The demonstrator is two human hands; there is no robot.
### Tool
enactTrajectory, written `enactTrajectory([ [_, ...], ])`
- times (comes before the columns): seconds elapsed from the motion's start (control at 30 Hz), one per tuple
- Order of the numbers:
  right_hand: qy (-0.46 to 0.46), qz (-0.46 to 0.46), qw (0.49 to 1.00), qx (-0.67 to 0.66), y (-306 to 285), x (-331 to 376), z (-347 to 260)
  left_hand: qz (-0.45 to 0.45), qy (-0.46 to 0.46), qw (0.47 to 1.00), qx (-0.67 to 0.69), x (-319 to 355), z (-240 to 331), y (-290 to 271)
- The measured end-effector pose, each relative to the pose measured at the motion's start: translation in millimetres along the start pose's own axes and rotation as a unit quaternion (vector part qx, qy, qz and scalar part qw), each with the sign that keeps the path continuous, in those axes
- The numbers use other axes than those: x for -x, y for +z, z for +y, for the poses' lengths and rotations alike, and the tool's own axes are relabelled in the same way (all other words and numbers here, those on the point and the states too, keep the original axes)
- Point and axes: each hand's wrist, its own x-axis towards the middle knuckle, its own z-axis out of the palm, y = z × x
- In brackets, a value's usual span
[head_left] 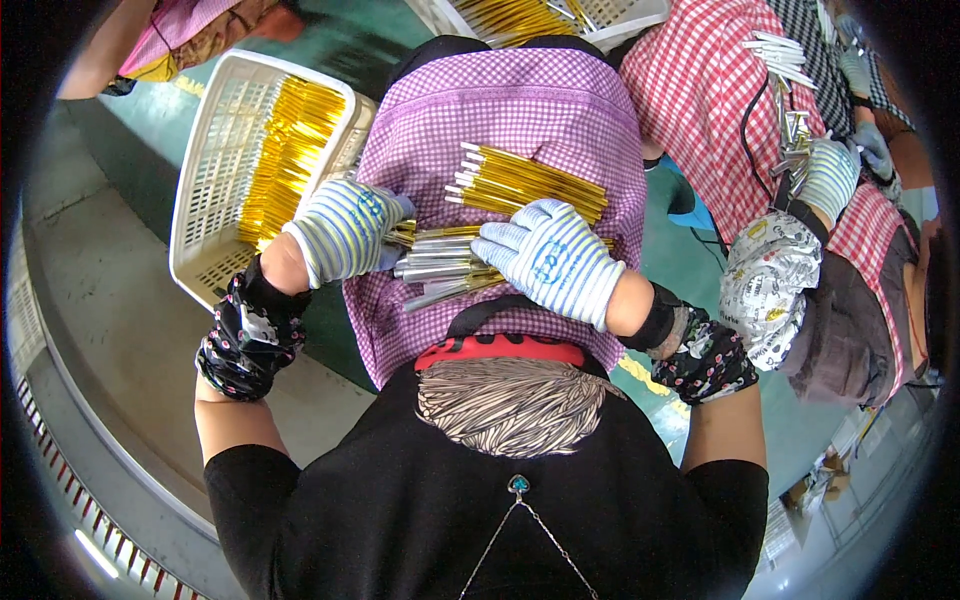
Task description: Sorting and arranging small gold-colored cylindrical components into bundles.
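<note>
A purple-and-white checked cloth (500, 95) covers my lap. On it lies a bundle of slim gold sticks (535, 182) with white tips pointing left. Nearer to me is a row of slim silver-and-gold sticks (435, 262), silver ends to the left. My left hand (350, 228), in a striped glove, is closed at the left of this row, with gold stick ends showing at its fingers. My right hand (553, 255), gloved alike, is closed over the right part of the row, fingers together; its thumb is hidden.
A white plastic basket (205, 170) full of gold sticks stands at my left. Another basket (635, 18) with gold sticks is at the far side. To the right, a co-worker's gloved hand (830, 180) is over silver pieces on a red checked cloth (690, 100). Another person is at far left.
</note>
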Motion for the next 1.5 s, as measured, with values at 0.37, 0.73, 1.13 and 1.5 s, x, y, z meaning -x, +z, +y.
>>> enactTrajectory([
  [0.37, 0.118, 0.072, 0.987, -0.084, -22, -28, 1, 0.195, 0.045, 0.966, -0.166, 16, 20, -36],
  [0.73, 0.112, -0.045, 0.975, -0.187, -36, -23, 16, 0.159, 0.093, 0.977, -0.106, 0, 40, -22],
  [1.13, 0.243, -0.009, 0.969, 0.030, -72, 30, 57, 0.043, -0.194, 0.842, 0.502, 31, -8, -4],
  [1.5, 0.051, 0.057, 0.997, -0.010, -27, -13, 21, 0.092, -0.046, 0.965, 0.241, -2, 28, -18],
])
